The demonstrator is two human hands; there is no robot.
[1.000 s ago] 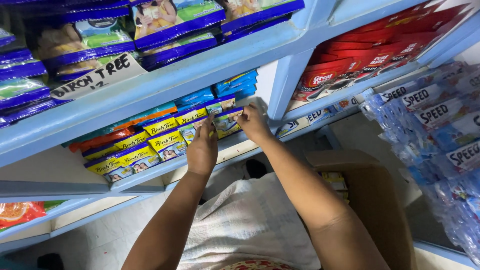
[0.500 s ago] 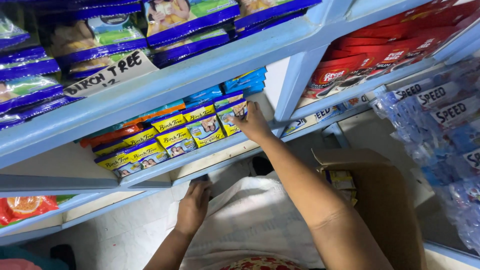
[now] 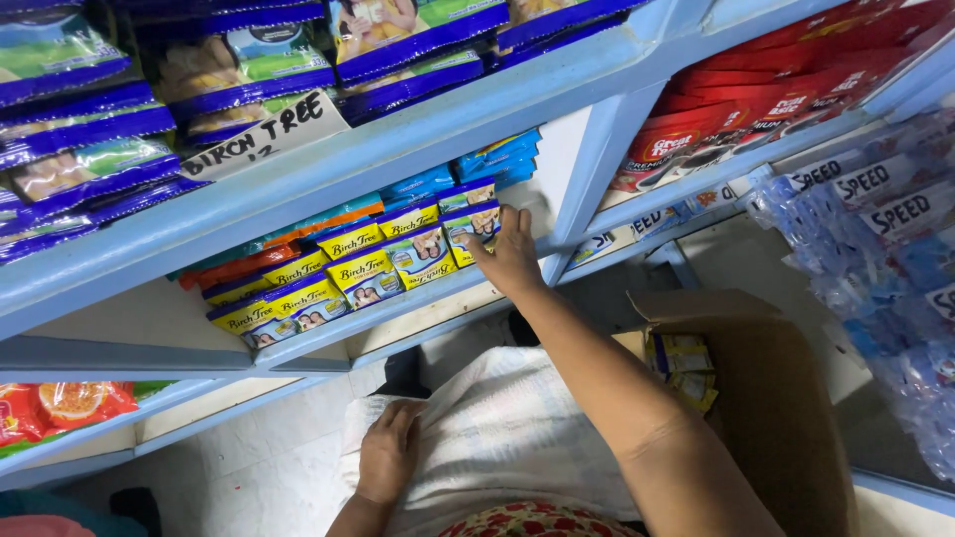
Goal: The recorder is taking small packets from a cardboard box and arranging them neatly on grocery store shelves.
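The left hand (image 3: 386, 455) has dropped from the shelf and now rests on a white cloth (image 3: 497, 438), fingers loosely curled. The right hand (image 3: 509, 257) stays at the yellow-and-blue sachets (image 3: 474, 227) on the blue shelf (image 3: 398, 308), fingertips pressed against the end pack.

A: Item, left hand (image 3: 388, 452): position change?
B: Formerly up at the yellow-and-blue packets (image 3: 328, 283) on the shelf (image 3: 398, 308); since withdrawn, now resting on the white cloth (image 3: 517, 438) over the lap.
A: Item, right hand (image 3: 512, 259)?
B: Shifted slightly along the row; fingertips now on the end packet (image 3: 476, 229).
A: Packets?
B: Row now stands straighter, end packet closed up against its neighbour.
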